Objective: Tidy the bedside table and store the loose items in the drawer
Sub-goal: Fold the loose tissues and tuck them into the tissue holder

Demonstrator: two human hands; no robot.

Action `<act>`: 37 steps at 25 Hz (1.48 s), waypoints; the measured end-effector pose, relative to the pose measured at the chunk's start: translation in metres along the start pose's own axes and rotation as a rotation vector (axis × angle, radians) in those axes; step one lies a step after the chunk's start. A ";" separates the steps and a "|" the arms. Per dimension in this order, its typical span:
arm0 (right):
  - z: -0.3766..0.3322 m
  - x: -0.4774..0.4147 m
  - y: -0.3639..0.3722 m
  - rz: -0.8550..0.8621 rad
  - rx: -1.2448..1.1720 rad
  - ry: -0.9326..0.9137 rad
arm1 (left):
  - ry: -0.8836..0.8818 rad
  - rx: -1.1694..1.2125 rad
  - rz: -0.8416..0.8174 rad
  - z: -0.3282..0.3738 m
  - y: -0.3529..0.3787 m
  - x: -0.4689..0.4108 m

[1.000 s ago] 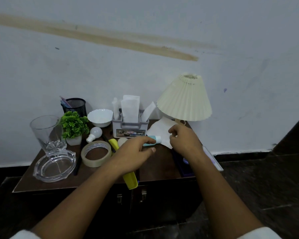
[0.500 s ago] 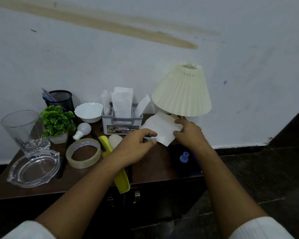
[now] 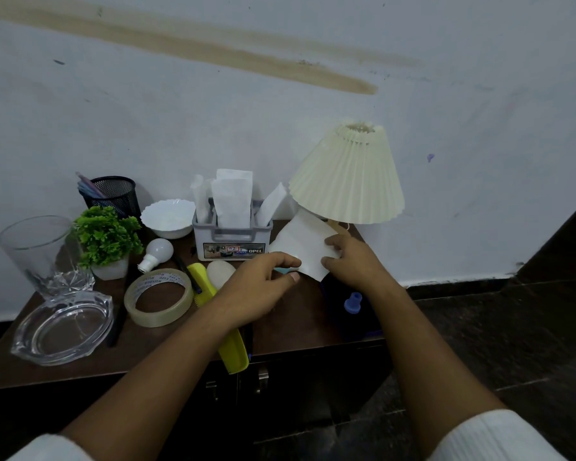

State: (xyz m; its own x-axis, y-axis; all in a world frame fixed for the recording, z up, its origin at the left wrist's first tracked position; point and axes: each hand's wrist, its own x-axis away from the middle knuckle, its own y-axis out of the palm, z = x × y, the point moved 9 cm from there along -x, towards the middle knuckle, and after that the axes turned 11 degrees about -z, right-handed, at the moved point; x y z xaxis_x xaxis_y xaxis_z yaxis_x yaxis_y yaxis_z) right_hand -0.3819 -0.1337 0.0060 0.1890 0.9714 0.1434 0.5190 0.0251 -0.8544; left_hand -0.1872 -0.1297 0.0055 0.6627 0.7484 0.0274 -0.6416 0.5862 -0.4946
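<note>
1. Fingers (image 3: 334,242) of the right hand (image 3: 353,264) pinch the right edge of a white paper sheet (image 3: 298,246), held up off the tabletop (image 3: 296,324) under the lamp shade (image 3: 346,181).
2. Curled, the left hand (image 3: 260,287) wraps a small teal item (image 3: 281,270), mostly hidden, with its thumb near the sheet's lower corner.
3. Paper like this is probably light, limp and easily creased, so gripping opposite edges or folding it should stop it flopping.
4. Room is tight: the shade is just above, a grey organiser (image 3: 233,242) just beside and a dark bottle (image 3: 352,302) below.
5. Below, the drawer front (image 3: 262,377) looks shut, so opening it needs a free hand. The yellow comb (image 3: 235,356) overhangs the front edge and could be knocked off.
</note>
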 end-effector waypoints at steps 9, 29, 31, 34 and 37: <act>0.000 -0.011 0.005 0.024 0.207 -0.006 | -0.012 0.034 0.013 -0.005 -0.001 -0.002; -0.088 0.065 0.001 0.064 0.103 -0.211 | -0.151 0.617 -0.019 -0.016 0.002 -0.001; -0.112 0.072 0.009 0.054 0.203 -0.323 | -0.149 0.805 -0.037 -0.013 0.001 0.001; -0.140 0.085 0.025 0.011 0.292 -0.460 | -0.171 1.000 -0.018 -0.013 -0.007 0.011; -0.155 0.095 0.028 -0.040 0.179 -0.563 | -0.216 1.093 0.116 -0.030 -0.025 0.024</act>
State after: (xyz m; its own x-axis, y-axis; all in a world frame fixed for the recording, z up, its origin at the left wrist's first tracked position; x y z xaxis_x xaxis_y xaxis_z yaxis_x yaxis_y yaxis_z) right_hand -0.2201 -0.0776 0.0731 -0.3249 0.9433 -0.0675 0.3582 0.0567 -0.9319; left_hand -0.1436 -0.1356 -0.0078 0.5638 0.7923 0.2332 -0.7602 0.3874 0.5216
